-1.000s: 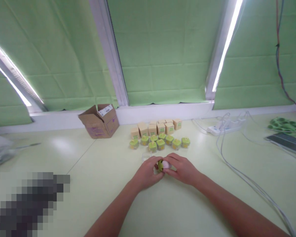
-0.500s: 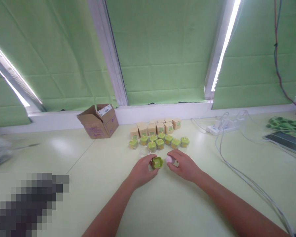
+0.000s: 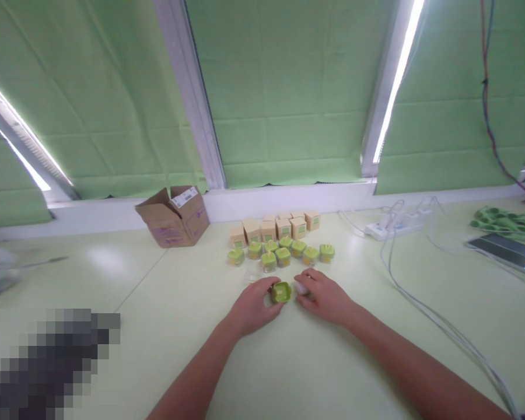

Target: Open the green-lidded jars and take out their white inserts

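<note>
My left hand (image 3: 256,308) grips a small square green lid (image 3: 282,292) by its edge, with the hollow inner side turned up towards me. Just right of it, my right hand (image 3: 325,297) pinches a small pale pinkish-white object (image 3: 301,288), partly covered by the fingers; its exact kind is unclear. The two held things are close together but apart. Behind my left hand lies a clear plastic piece (image 3: 254,275), partly hidden. Beyond both hands stand several small clear containers with green lids (image 3: 283,255).
Several small tan cartons (image 3: 284,227) stand behind the containers. An open cardboard box (image 3: 179,220) is at the back left. On the right are a white power strip (image 3: 382,230), loose cables (image 3: 424,303), a dark flat panel (image 3: 507,252) and a green mesh bundle (image 3: 507,220).
The green lid in my left hand has tipped so more of its inside faces up. My right fingers cover more of the pale object. The view has shifted slightly.
</note>
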`<state>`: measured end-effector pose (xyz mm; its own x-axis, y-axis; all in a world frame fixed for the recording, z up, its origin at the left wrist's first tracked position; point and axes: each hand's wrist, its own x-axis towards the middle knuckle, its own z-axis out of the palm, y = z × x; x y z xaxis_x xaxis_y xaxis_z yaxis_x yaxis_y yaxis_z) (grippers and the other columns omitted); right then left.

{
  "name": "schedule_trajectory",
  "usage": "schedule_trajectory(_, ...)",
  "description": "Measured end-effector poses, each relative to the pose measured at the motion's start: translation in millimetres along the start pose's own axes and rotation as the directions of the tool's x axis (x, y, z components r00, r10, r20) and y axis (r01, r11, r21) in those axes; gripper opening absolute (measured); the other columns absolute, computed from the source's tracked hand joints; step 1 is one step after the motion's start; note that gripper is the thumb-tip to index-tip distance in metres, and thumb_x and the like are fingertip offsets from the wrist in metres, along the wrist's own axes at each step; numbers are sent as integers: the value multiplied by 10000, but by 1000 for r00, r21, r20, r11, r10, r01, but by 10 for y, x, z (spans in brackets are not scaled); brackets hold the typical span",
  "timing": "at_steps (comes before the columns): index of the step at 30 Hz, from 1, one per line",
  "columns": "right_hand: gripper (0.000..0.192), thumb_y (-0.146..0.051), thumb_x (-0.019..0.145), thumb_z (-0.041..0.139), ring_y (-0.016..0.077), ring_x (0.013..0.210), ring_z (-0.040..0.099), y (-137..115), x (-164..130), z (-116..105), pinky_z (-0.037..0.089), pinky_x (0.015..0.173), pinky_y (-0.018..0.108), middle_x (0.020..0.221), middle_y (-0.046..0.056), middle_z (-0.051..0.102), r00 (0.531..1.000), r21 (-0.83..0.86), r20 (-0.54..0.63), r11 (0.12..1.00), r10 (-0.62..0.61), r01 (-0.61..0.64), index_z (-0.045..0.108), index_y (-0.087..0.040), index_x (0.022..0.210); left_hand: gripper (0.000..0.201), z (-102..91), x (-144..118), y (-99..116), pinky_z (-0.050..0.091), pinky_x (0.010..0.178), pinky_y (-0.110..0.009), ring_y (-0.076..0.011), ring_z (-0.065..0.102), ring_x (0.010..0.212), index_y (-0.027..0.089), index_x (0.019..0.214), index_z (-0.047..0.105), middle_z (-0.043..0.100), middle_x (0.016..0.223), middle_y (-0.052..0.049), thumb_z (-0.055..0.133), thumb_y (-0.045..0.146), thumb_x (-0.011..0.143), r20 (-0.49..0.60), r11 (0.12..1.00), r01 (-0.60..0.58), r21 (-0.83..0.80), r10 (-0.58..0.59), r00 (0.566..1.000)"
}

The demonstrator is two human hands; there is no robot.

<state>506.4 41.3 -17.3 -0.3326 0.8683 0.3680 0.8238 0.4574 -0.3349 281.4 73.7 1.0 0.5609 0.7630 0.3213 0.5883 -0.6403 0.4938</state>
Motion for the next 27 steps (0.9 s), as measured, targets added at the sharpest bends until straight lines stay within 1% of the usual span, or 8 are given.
schedule_trajectory(3,378,-295,815,564,212,992,495,-32,2,-32,399,884,334,1094,104,526,998,-20,-43,999,-43,42,541,-180,1174,426,17,-7,2,456,864,-294,-185,575,971,231,1150,552,611,1121,-26,625,271,732,-3,1000,-14,-10,14,1000)
schedule_trajectory(7,272,-241,843,529,193,982,487,-92,18,-76,381,874,329,1079,85,531,989,-33,-99,993,-112,109,574,-189,1107,457,28,-4,20,481,768,-248,-152,577,885,227,1170,534,609,1089,-20,631,246,724,-14,998,-23,-61,22,1000)
schedule_trajectory(10,208,-228,856,514,186,959,483,-132,29,-90,374,855,325,1037,74,538,983,-53,-107,988,-150,145,598,-189,1042,450,39,-2,34,481,742,-230,-135,568,856,232,1163,533,602,1071,-12,627,223,724,-14,994,-47,-95,46,999)
schedule_trajectory(13,174,-242,862,517,181,930,483,-146,32,-80,373,828,319,1016,70,541,981,-58,-90,985,-170,165,616,-192,996,450,52,-6,47,474,717,-237,-134,556,830,237,1160,528,594,1057,-14,632,221,723,-1,993,-61,-105,61,998)
schedule_trajectory(19,170,-263,860,532,186,950,473,-130,17,-40,362,837,321,1079,73,527,977,-54,-80,979,-199,195,635,-218,987,466,56,-14,97,459,793,-270,-162,542,915,229,1172,520,582,1089,-31,632,205,720,14,990,-97,-103,99,995)
schedule_trajectory(22,159,-290,862,544,184,957,469,-117,23,-13,353,839,318,1088,65,526,975,-60,-83,978,-205,201,643,-225,967,458,47,-13,126,460,789,-278,-162,542,896,220,1175,524,582,1071,-40,626,213,729,23,988,-103,-116,107,994)
schedule_trajectory(25,141,-316,854,571,175,937,468,-107,39,15,339,821,308,1063,56,535,973,-67,-104,977,-208,202,658,-232,927,469,45,-11,142,460,789,-280,-159,539,885,221,1173,531,585,1058,-37,632,199,716,30,986,-108,-127,113,993)
schedule_trajectory(27,125,-322,838,597,164,894,466,-109,49,26,326,785,296,995,49,543,970,-78,-126,977,-209,200,665,-223,873,471,45,-11,145,457,811,-284,-159,537,898,221,1169,537,588,1063,-33,640,196,710,34,986,-113,-127,118,992)
